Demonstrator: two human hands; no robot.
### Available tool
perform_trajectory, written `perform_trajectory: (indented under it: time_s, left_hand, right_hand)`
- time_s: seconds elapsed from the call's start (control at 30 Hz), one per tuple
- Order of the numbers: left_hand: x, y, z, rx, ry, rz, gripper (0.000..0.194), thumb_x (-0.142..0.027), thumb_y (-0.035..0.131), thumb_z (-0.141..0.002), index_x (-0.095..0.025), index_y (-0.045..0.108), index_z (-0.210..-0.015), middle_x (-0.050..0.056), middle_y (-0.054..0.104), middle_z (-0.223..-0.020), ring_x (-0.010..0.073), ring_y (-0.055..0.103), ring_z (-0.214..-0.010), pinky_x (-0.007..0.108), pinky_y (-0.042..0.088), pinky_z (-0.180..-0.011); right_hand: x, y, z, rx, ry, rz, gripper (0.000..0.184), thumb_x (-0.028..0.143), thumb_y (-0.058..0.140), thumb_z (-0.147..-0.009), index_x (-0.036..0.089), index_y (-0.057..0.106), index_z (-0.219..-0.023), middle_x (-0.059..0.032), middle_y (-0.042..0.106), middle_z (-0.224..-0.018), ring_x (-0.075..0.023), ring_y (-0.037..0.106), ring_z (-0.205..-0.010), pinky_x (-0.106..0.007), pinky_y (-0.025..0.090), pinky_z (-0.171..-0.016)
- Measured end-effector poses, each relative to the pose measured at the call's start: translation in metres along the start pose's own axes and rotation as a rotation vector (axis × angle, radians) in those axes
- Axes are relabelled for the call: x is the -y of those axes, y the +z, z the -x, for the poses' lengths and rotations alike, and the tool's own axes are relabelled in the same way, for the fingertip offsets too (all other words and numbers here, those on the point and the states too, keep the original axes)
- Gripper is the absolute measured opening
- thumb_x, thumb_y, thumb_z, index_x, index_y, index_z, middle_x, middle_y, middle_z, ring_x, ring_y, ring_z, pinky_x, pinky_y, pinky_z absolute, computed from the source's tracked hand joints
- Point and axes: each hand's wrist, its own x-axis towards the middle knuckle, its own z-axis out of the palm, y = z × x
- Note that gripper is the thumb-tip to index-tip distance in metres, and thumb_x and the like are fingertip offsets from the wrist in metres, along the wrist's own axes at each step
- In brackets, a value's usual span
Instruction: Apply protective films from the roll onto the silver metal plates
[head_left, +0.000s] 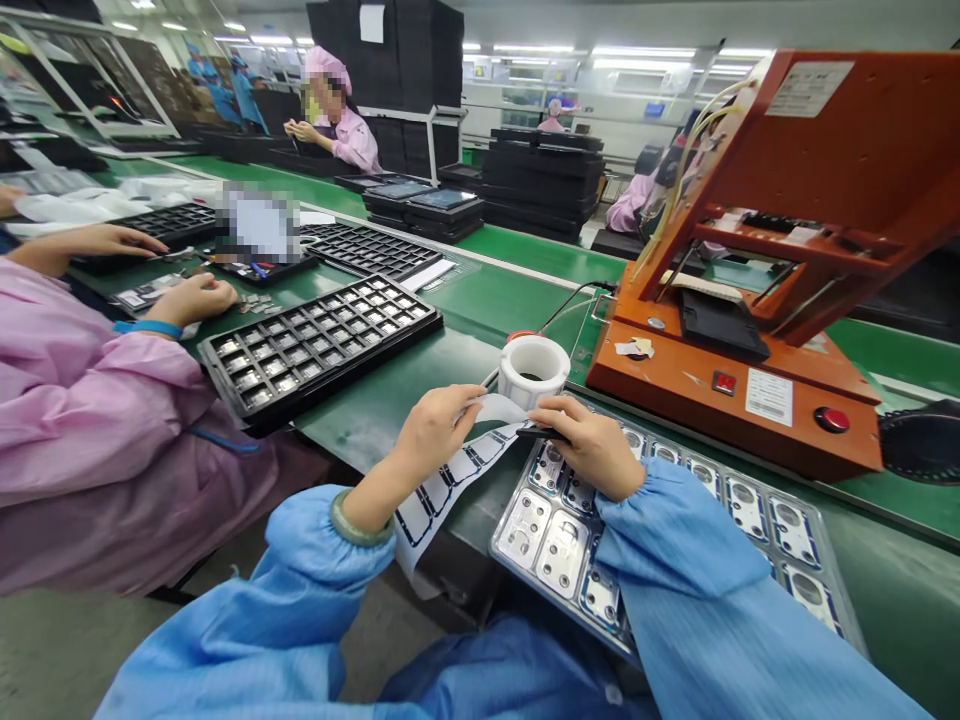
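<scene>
My left hand (435, 430) pinches the raised white end of a paper strip (484, 468) printed with dark frame-shaped outlines. The strip hangs down past the table's front edge. Closed around a slim black tool, its exact kind unclear, my right hand (589, 440) meets the strip near its upper end. Just behind both hands stands a white ring-shaped holder (534, 362). Under my right hand and forearm lies a clear plastic tray (497, 545) of silvery metal plates (562, 553) with round holes; my sleeve hides part of it.
An orange press machine (675, 375) with a red button stands at the right behind the tray. To the left is a black compartment tray (322, 350) of small metal parts. A co-worker's pink sleeve (97, 380) and hands are at far left. Black trays (544, 180) are stacked behind.
</scene>
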Motion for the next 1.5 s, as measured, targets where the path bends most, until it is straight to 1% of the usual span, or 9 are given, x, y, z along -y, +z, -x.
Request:
perform_trajectory:
  time_s: [0.13, 0.27, 0.43, 0.6, 0.8, 1.0, 1.13, 1.33, 1.5]
  left_hand:
    - [-0.001, 0.000, -0.001, 0.035, -0.007, 0.015, 0.021, -0.025, 0.048, -0.089, -0.019, 0.063, -0.102, 0.005, 0.072, -0.096, 0.0183, 0.066, -0.088, 0.031, 0.050, -0.082]
    - [0.001, 0.001, -0.003, 0.054, -0.034, 0.026, 0.021, -0.025, 0.048, -0.089, -0.019, 0.064, -0.102, 0.005, 0.072, -0.096, 0.0187, 0.066, -0.088, 0.032, 0.050, -0.083]
    - [0.003, 0.002, -0.005, 0.040, -0.068, 0.052, 0.019, -0.023, 0.050, -0.087, -0.019, 0.063, -0.101, 0.004, 0.072, -0.096, 0.0181, 0.067, -0.086, 0.031, 0.051, -0.082]
    - [0.008, 0.004, -0.007, 0.018, -0.112, 0.080, 0.019, -0.023, 0.051, -0.086, -0.020, 0.064, -0.100, 0.004, 0.072, -0.097, 0.0180, 0.067, -0.088, 0.031, 0.051, -0.084]
    - [0.013, 0.007, -0.008, 0.002, -0.141, 0.096, 0.021, -0.024, 0.049, -0.086, -0.020, 0.063, -0.102, 0.005, 0.071, -0.101, 0.0192, 0.066, -0.092, 0.033, 0.051, -0.086]
    - [0.018, 0.009, -0.011, -0.032, -0.214, 0.090, 0.023, -0.026, 0.050, -0.086, -0.020, 0.064, -0.102, 0.005, 0.071, -0.103, 0.0198, 0.065, -0.096, 0.032, 0.050, -0.088]
    - [0.019, 0.010, -0.012, -0.042, -0.241, 0.074, 0.025, -0.026, 0.051, -0.085, -0.021, 0.063, -0.106, 0.004, 0.070, -0.104, 0.0191, 0.065, -0.090, 0.031, 0.049, -0.085]
    - [0.019, 0.008, -0.011, -0.044, -0.276, 0.069, 0.029, -0.025, 0.051, -0.085, -0.021, 0.059, -0.113, 0.002, 0.069, -0.108, 0.0144, 0.063, -0.070, 0.026, 0.049, -0.072]
    - [0.020, 0.006, -0.007, -0.038, -0.291, 0.075, 0.030, -0.027, 0.049, -0.086, -0.023, 0.059, -0.114, 0.002, 0.068, -0.112, 0.0140, 0.062, -0.068, 0.026, 0.049, -0.069]
  right_hand:
    - [0.001, -0.001, 0.001, 0.043, -0.034, 0.109, 0.051, -0.002, 0.048, -0.074, 0.026, 0.062, -0.115, -0.0030, 0.064, -0.116, -0.0180, 0.067, -0.091, -0.024, 0.053, -0.063]
    - [0.000, 0.002, 0.004, 0.039, -0.068, 0.153, 0.054, -0.002, 0.045, -0.078, 0.028, 0.060, -0.120, -0.0032, 0.064, -0.118, -0.0164, 0.066, -0.090, -0.022, 0.053, -0.064]
    - [-0.001, 0.003, 0.008, -0.004, -0.104, 0.172, 0.046, 0.000, 0.042, -0.084, 0.026, 0.063, -0.116, -0.0042, 0.065, -0.116, -0.0160, 0.067, -0.090, -0.022, 0.053, -0.065]
    - [0.001, 0.003, 0.010, -0.098, -0.161, 0.191, 0.040, 0.000, 0.040, -0.084, 0.021, 0.067, -0.106, -0.0063, 0.067, -0.113, -0.0162, 0.068, -0.086, -0.023, 0.053, -0.062]
    - [0.003, 0.003, 0.010, -0.104, -0.149, 0.161, 0.034, 0.002, 0.044, -0.084, 0.020, 0.067, -0.101, -0.0077, 0.066, -0.115, -0.0172, 0.068, -0.087, -0.024, 0.054, -0.062]
    - [0.004, 0.003, 0.010, -0.087, -0.112, 0.133, 0.036, 0.003, 0.041, -0.085, 0.021, 0.067, -0.100, -0.0070, 0.065, -0.116, -0.0161, 0.068, -0.085, -0.026, 0.055, -0.065]
    - [0.004, 0.005, 0.011, -0.082, -0.103, 0.116, 0.037, 0.003, 0.040, -0.085, 0.021, 0.067, -0.101, -0.0076, 0.065, -0.116, -0.0167, 0.068, -0.087, -0.026, 0.056, -0.065]
    - [0.003, 0.005, 0.011, -0.069, -0.110, 0.105, 0.043, 0.000, 0.040, -0.080, 0.021, 0.065, -0.107, -0.0069, 0.066, -0.114, -0.0180, 0.067, -0.092, -0.025, 0.056, -0.065]
    - [0.001, 0.008, 0.013, -0.068, -0.064, 0.088, 0.052, -0.001, 0.044, -0.074, 0.023, 0.060, -0.119, -0.0058, 0.064, -0.118, -0.0201, 0.065, -0.099, -0.027, 0.057, -0.070]
